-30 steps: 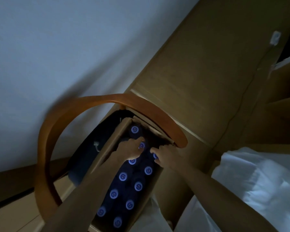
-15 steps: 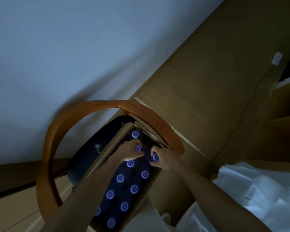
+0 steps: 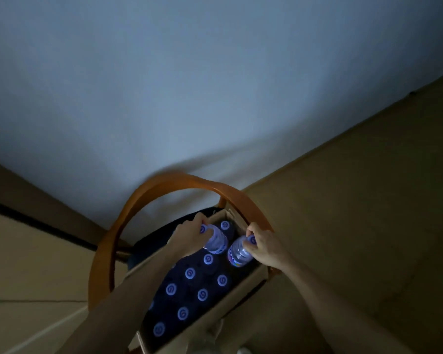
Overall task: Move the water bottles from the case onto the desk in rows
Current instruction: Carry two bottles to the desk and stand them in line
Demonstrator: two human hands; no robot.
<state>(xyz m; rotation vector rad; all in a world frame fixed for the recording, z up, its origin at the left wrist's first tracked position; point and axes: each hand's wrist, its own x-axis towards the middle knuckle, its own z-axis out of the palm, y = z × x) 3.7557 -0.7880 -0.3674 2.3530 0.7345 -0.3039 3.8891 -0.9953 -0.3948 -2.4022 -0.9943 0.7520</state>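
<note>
An open cardboard case [image 3: 237, 287] sits on a chair seat in dim light. Inside it stand several water bottles with pale blue caps [image 3: 190, 273]. My left hand [image 3: 188, 236] grips the cap end of one clear bottle [image 3: 216, 242], lifted partly out of the case. My right hand [image 3: 262, 245] grips the top of a second bottle [image 3: 237, 254], also raised above the others. Both bottles tilt toward each other. The wooden desk [image 3: 356, 213] fills the right side of the view.
A curved wooden chair back [image 3: 143, 200] arches over the far end of the case. A pale wall [image 3: 164, 98] lies behind it. A dark cushion or cloth [image 3: 154, 242] shows left of the case. The floor [image 3: 23, 264] is at lower left.
Both hands were down on bottle caps inside the case; now each has pulled a bottle up out of its row. The camera has swung left and up.
</note>
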